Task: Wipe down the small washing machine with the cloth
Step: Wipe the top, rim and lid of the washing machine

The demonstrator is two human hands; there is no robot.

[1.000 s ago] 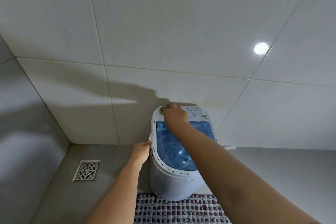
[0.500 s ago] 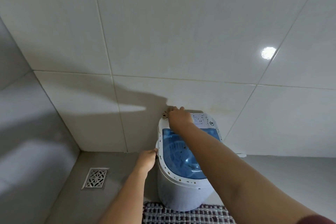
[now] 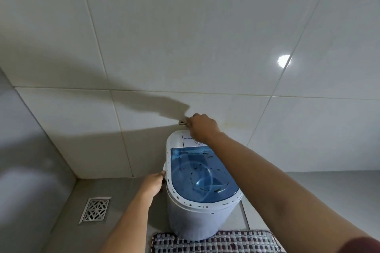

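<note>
A small white washing machine with a translucent blue lid stands on the grey floor against the tiled wall. My right hand is at the machine's back edge, over the control panel, closed on a small brownish cloth that peeks out to the left of the fingers. My left hand rests against the left rim of the machine, fingers touching it. Most of the cloth is hidden under my right hand.
A metal floor drain sits in the floor to the left. A checkered woven mat lies in front of the machine. The white tiled wall rises right behind it; a grey side wall closes the left.
My right hand with the cloth has slid back from the panel's front toward the rear edge by the wall. The camera has moved closer. My left hand stays on the left rim.
</note>
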